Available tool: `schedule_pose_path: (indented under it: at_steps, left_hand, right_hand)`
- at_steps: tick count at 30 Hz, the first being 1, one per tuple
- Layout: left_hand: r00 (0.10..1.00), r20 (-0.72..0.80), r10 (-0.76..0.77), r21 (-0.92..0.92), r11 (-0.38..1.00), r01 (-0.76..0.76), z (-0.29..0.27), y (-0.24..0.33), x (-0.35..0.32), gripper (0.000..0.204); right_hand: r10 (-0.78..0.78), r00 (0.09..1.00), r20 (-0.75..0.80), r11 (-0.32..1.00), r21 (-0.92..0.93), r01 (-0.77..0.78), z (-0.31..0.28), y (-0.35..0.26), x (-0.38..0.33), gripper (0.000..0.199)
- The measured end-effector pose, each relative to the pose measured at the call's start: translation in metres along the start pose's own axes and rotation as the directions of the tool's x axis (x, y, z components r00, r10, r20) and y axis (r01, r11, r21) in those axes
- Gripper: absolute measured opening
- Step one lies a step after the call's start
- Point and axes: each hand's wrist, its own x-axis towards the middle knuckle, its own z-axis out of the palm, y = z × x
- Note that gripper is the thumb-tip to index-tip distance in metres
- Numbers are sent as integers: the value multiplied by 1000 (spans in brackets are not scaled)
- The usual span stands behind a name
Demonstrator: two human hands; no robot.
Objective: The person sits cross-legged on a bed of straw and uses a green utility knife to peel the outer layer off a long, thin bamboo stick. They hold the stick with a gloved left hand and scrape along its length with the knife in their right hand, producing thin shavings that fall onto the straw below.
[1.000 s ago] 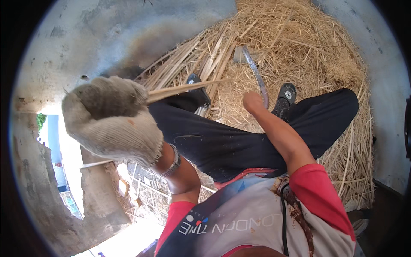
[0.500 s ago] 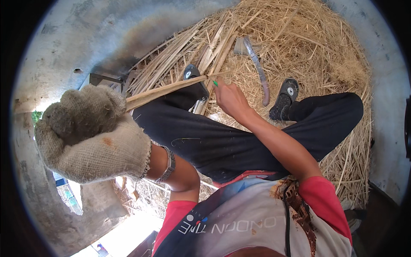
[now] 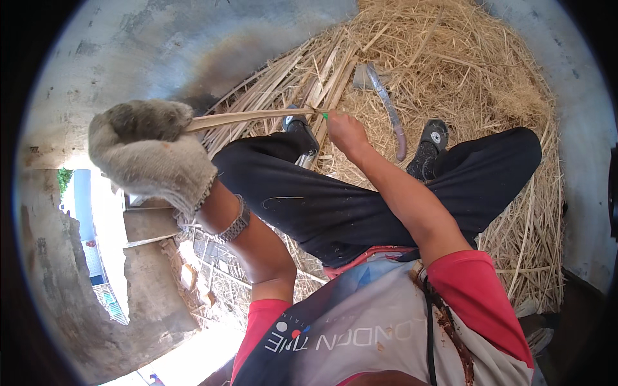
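My left hand (image 3: 145, 151), in a dirty knitted work glove, is closed round one end of a flat pale bamboo strip (image 3: 251, 116). The strip stretches to the right, nearly level, above my bent left leg. At its other end my bare right hand (image 3: 347, 134) is closed on a small green-handled tool (image 3: 324, 116). Only a bit of green shows at the fingertips; the tool's working edge is too small to make out. It meets the strip near that end.
Between my feet lies a long machete (image 3: 387, 106) with a brown handle, its blade against a grey block (image 3: 362, 77). Loose shavings (image 3: 444, 71) and split strips (image 3: 283, 77) cover the floor. A concrete wall (image 3: 148, 45) curves round, with a bright opening at left.
My gloved left hand has moved forward and to the right, and the strip has swung from slanting to nearly level. My right hand has shifted slightly and stays by the strip's end.
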Motion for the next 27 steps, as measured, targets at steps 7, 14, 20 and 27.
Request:
schedule_pose_path:
  at_steps: [7,14,20,27]
  left_hand:
    - [899,416,-136,-113,973,199,-62,-9,31,32]
    - [928,284,-242,10,968,250,-65,15,8,32]
    - [959,-278,62,-77,993,-87,-31,2,-26,38]
    - [947,132,294,-128,952,-278,-95,-16,-18,36]
  right_hand:
    - [496,809,315,858,-33,-513,1,186,-18,55]
    - [-123,991,50,896,435,89,-79,1,-43,26]
    - [-202,971,-130,921,312,234,-55,-42,-80,20]
    - [-109,994,4,989,104,108,-46,-21,-70,20]
